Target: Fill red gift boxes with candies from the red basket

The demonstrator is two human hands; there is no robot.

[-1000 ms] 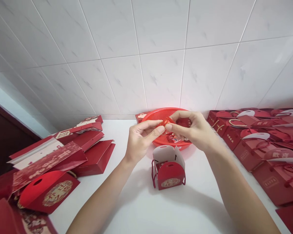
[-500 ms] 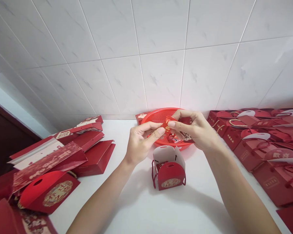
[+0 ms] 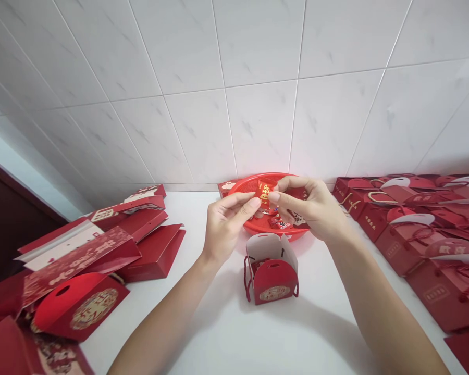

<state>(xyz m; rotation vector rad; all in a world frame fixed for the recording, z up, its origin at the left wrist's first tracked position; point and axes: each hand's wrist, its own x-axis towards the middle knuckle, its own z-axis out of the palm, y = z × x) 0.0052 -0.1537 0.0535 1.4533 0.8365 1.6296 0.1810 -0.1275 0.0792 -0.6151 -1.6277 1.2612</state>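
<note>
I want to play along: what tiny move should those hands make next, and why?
I'd probably lower the red packet into the small red box. The left hand and right hand pinch the packet over the red basket, while the box stands closer, its top open, with something reddish already inside.

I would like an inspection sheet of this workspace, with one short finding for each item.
Surface: white table, shadows across it.
Things: red packet, held up; small box, upright, top open, contents partly visible; red basket behind it, with wrapped packets inside.
Clutter: heaped bags and boxes at left; rows of boxes at right.
Hands: left fingers and right fingers both pinch the red packet.
Cables: nothing seen.
Surroundings: tiled wall behind; dark shape at far left, unclear.
</note>
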